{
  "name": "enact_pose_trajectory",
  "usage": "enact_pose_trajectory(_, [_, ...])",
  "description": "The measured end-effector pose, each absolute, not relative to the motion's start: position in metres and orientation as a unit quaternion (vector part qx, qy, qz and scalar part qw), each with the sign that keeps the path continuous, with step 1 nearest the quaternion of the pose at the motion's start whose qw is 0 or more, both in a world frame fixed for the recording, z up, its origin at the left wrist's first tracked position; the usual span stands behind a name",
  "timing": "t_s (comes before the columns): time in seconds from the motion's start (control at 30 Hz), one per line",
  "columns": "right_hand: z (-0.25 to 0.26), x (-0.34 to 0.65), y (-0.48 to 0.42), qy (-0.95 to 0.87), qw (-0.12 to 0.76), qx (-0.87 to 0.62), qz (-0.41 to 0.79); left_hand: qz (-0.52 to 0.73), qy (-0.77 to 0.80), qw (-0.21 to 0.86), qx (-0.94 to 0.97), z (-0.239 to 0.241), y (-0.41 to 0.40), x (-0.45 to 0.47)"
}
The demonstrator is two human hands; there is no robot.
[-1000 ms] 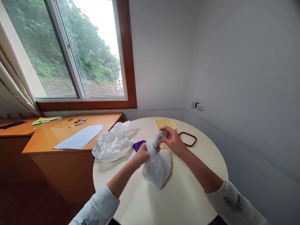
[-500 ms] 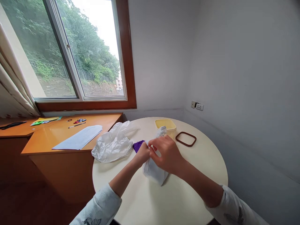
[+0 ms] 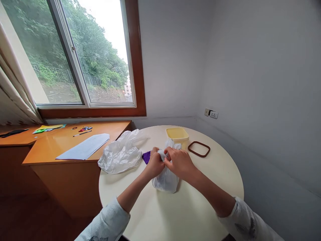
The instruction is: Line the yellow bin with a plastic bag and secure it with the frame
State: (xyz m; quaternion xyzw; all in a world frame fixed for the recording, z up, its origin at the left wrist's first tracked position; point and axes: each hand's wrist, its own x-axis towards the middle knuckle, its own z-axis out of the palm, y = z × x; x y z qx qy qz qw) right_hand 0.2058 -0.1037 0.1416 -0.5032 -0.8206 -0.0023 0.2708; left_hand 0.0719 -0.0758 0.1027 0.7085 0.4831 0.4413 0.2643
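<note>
bag (image 3: 166, 182), thin white film, is just below mid-frame, over the table (image 3: 200, 201). left hand (image 3: 155, 166) and right hand (image 3: 181, 164) both pinch its bunched neck (image 3: 163, 155). such slick film probably slips, so a snug grip and an even, gentle pull should serve best. left of centre lies a crumpled, see-through sack (image 3: 120, 155); right of centre, a brown ring (image 3: 198, 154) with rounded corners.

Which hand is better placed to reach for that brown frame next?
Probably the right hand: it's nearer the brown frame, while the left hand is farther off. Both grip the white bag.
</note>
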Motion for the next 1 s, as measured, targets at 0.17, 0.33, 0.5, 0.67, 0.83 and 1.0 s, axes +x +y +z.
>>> enact_pose_trajectory(0.17, [0.140, 0.208, -0.102, -0.819, 0.282, -0.495, 0.067, 0.431, 0.512, 0.198, 0.716, 0.104, -0.077, 0.070])
enact_pose_trajectory(0.33, [0.141, 0.209, -0.100, -0.808, 0.263, -0.523, 0.055, 0.411, 0.510, 0.154, 0.740, 0.103, -0.080, 0.074])
enact_pose_trajectory(0.5, [0.141, 0.212, -0.096, -0.798, 0.269, -0.534, 0.071, 0.389, 0.499, 0.129, 0.764, 0.106, -0.085, 0.074])
enact_pose_trajectory(0.67, [0.136, 0.223, -0.084, -0.778, 0.308, -0.533, 0.124, 0.376, 0.463, 0.104, 0.796, 0.113, -0.094, 0.068])
enact_pose_trajectory(0.83, [0.127, 0.238, -0.070, -0.758, 0.339, -0.520, 0.201, 0.424, 0.408, 0.157, 0.793, 0.110, -0.094, 0.063])
enact_pose_trajectory(1.0, [0.118, 0.239, -0.068, -0.762, 0.349, -0.493, 0.233, 0.513, 0.333, 0.346, 0.712, 0.102, -0.084, 0.065])
